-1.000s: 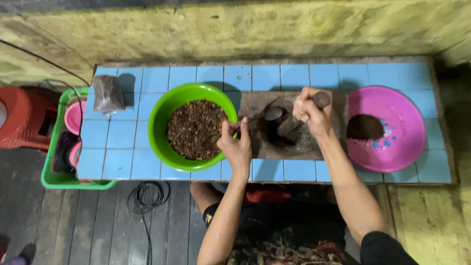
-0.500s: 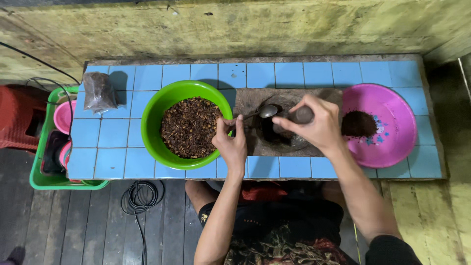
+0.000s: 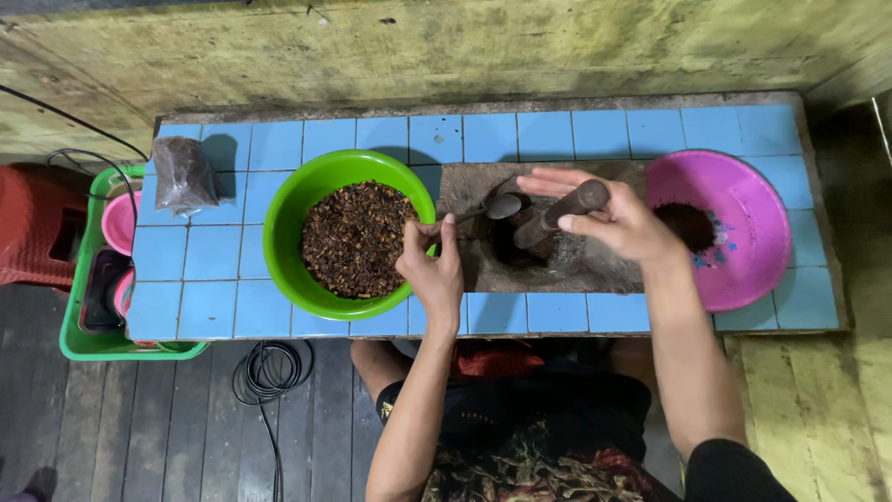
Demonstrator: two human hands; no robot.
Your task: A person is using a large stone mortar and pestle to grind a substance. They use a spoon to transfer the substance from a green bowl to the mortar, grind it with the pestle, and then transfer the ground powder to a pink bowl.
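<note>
A green bowl (image 3: 288, 195) full of dark brown spice bits sits on the blue tiled counter (image 3: 214, 270). My left hand (image 3: 433, 268) is at the bowl's right rim and pinches the handle of a metal spoon (image 3: 500, 206), whose bowl points into a stone mortar (image 3: 557, 265). My right hand (image 3: 618, 219) grips a dark pestle (image 3: 560, 212) that slants down into the mortar's hollow. A pink basin (image 3: 743, 223) to the right holds a small heap of dark ground powder.
A clear plastic bag (image 3: 184, 174) of dark material stands at the counter's left end. A green crate (image 3: 91, 342) with pink containers and a red stool (image 3: 37, 223) stand left of the counter. A black cable (image 3: 268, 372) lies coiled on the plank floor.
My right hand has turned and now holds the pestle slanted into the mortar. My left hand stays at the green bowl's rim with the spoon. The view has shifted slightly.
</note>
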